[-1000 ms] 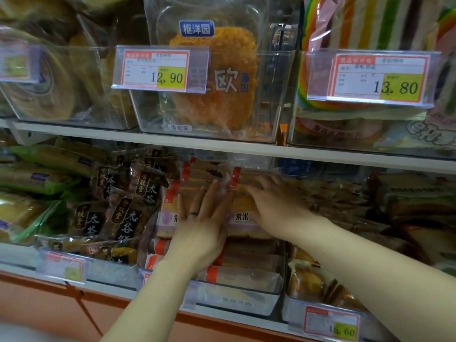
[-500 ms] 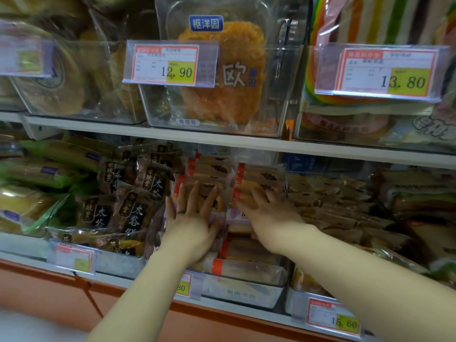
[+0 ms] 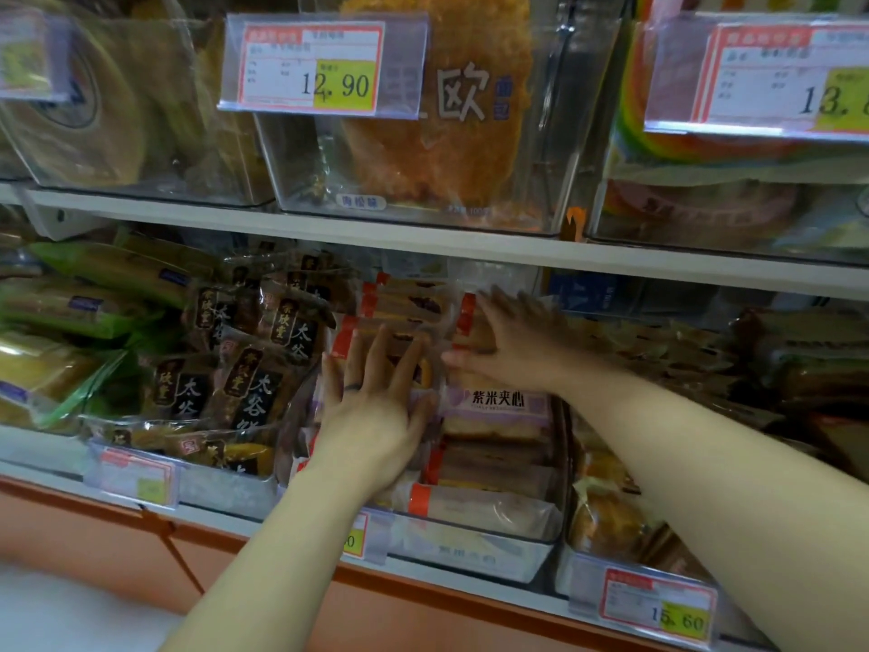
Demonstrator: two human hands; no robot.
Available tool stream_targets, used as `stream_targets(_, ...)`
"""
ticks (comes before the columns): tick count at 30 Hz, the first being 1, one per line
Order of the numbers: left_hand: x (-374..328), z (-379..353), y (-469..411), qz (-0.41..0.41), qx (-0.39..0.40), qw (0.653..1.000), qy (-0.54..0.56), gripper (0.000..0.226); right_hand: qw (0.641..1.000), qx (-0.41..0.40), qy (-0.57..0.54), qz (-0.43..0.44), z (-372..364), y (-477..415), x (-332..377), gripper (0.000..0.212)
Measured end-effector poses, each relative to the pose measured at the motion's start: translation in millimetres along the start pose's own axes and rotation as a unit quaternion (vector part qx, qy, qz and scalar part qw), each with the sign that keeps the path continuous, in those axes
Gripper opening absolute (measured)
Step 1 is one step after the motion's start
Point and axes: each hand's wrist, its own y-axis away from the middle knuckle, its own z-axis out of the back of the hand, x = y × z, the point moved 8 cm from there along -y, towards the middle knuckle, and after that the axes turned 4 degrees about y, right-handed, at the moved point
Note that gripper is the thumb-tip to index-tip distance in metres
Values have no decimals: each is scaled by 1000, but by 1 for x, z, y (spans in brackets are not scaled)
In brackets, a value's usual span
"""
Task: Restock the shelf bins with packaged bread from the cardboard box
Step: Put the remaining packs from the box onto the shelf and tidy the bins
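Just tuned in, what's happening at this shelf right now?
A person has both hands on the packaged bread in the middle bin of the lower shelf. The left hand lies flat, fingers spread, on the front packs; the right hand, blurred, touches packs further back. Neither grips anything. The cardboard box is out of view.

Clear-wrapped bread packs (image 3: 496, 409) with orange-red ends, stacked flat in the clear middle shelf bin (image 3: 470, 555).

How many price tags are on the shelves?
6. Top row: a cut-off tag far left, the 12.90 tag, the 13.8 tag. Bottom row: a blurry tag, a half-hidden middle tag, the 15.60 tag. More may be hidden.
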Motion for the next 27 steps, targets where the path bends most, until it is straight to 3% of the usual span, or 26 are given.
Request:
stream_targets(5,-6,-6,-2,-21,-26,999,23,78,998,33,57,-8,-23,-20,-12,103)
stream_targets(12,-3,-10,-4,-27,-38,998,31,74,998,59,35,-10,-23,-15,-13,96)
stream_targets(15,-5,-6,-4,-24,-33,999,20,79,999,32,1,-7,-11,4,-8,96)
stream_targets(17,-6,-4,0,-10,-26,999,17,75,999,11,28,28,-5,34,1,83)
stream_targets(20,-15,0,10,7,-10,1000,19,64,992,53,78,82,-15,79,17,62)
stream_targets(27,-26,-12,14,25,71,997,-14,56,983,106,124,88,-36,79,20,60)
